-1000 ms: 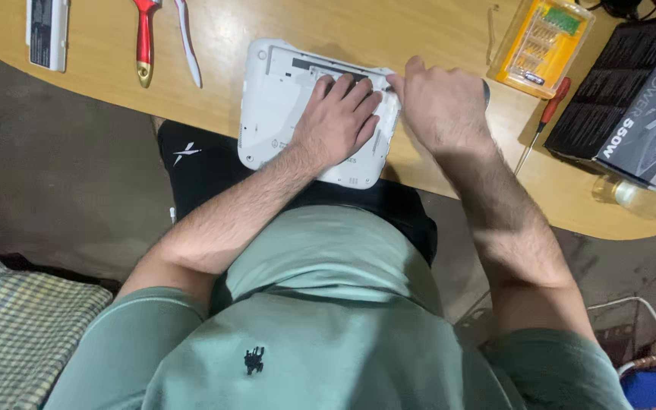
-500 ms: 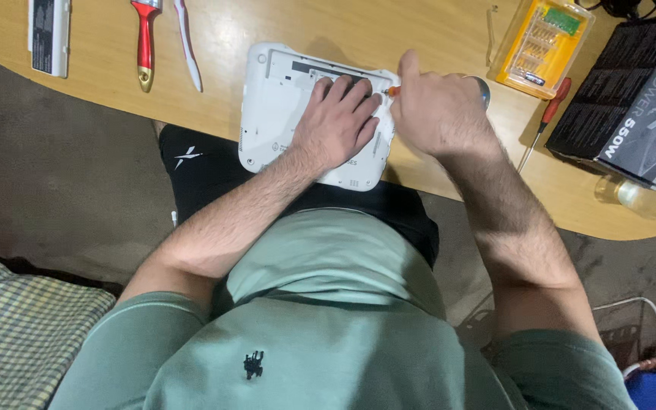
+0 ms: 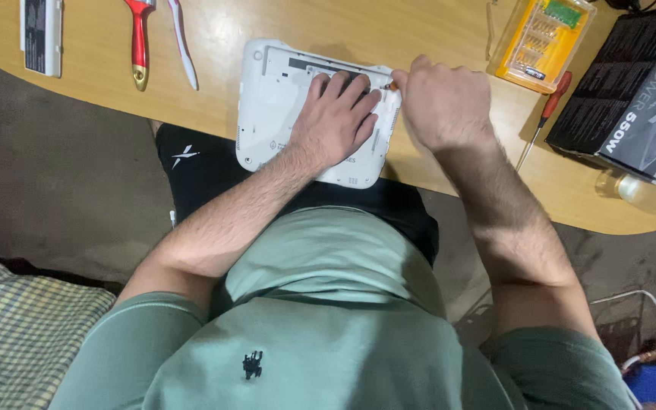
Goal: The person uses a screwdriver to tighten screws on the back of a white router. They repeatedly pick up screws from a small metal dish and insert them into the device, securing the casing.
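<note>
White device (image 3: pixel 279 99) — wooden table (image 3: pixel 358 30)

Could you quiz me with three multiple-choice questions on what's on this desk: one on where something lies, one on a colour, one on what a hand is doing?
1. Where does the black box lie, as the camera sees it?
A. At the desk's right end
B. At the desk's left end
C. On the person's lap

2. What colour is the handle of the tool near the top left?
A. Blue
B. Red
C. Green

3. How is the left hand placed?
A. Raised off the desk
B. Gripping the clear bottle
C. Pressed flat on the white device

Answers:
1 A: the box sits beyond the yellow bit case, by the right edge.
2 B: the handle is plainly red.
3 C: palm and fingers lie spread on the device, while the right hand is closed round an orange-tipped tool at its edge.
</note>
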